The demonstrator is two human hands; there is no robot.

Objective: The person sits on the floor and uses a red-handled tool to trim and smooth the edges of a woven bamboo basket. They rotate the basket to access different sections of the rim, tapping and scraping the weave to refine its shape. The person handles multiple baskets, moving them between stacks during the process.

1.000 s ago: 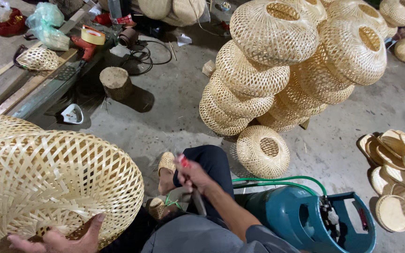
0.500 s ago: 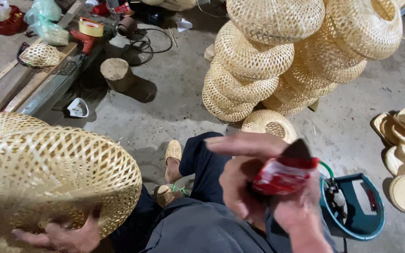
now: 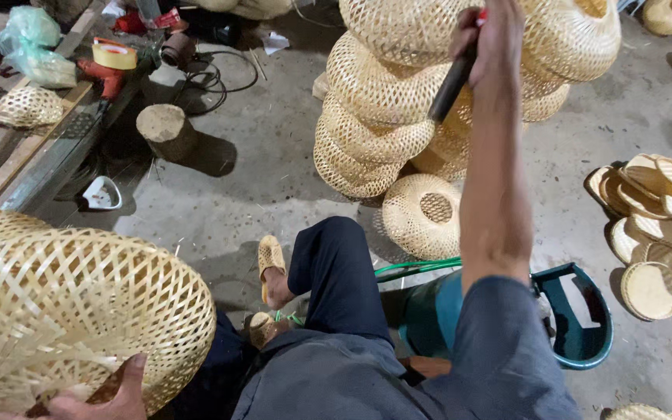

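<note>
Head view: right hand [image 3: 491, 39] raised, seemingly above stacked shades [image 3: 383, 117].

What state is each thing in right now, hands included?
Left hand: gripping the rim of the woven bamboo shade.
Right hand: raised, closed on a dark-handled tool.
Woven bamboo shade: tilted on its side.
Stacked shades: piled on the floor, leaning.
Small shade: on the floor, opening up.
Round trays: overlapping heap.
</note>
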